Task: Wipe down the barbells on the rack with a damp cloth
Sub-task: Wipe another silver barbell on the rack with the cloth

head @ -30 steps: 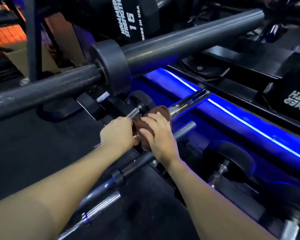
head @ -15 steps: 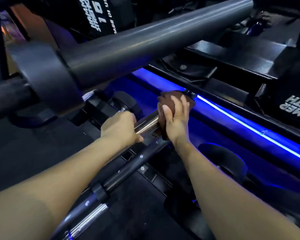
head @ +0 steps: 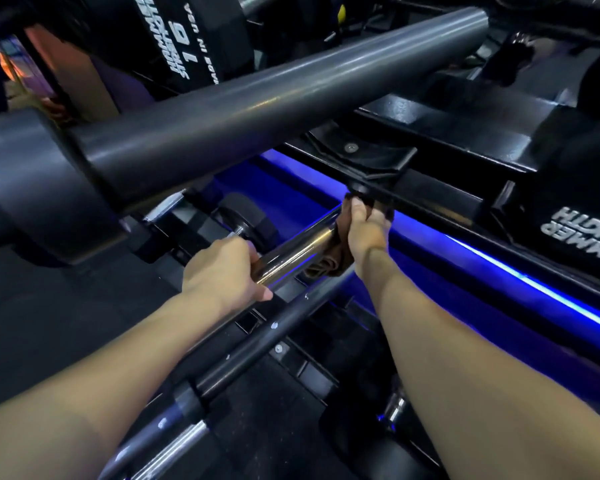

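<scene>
A chrome barbell sleeve (head: 298,249) lies low on the rack, running up and to the right. My left hand (head: 222,271) grips it near its inner end. My right hand (head: 366,228) is closed on a brown cloth (head: 323,266), wrapped around the sleeve's far end. Part of the cloth hangs below the bar. A thick dark grey barbell (head: 257,98) with a wide collar (head: 45,202) crosses above both hands. A black barbell (head: 278,327) lies just in front of the chrome one.
A blue light strip (head: 520,285) runs along the rack base on the right. Black weight plates (head: 194,36) with white lettering stand behind the top bar. A black dumbbell head (head: 246,220) sits past my left hand. Dark rubber floor is at the left.
My right hand has slid the cloth outward along the chrome sleeve to its far end. My left hand has kept its grip on the bar. The view has moved closer.
</scene>
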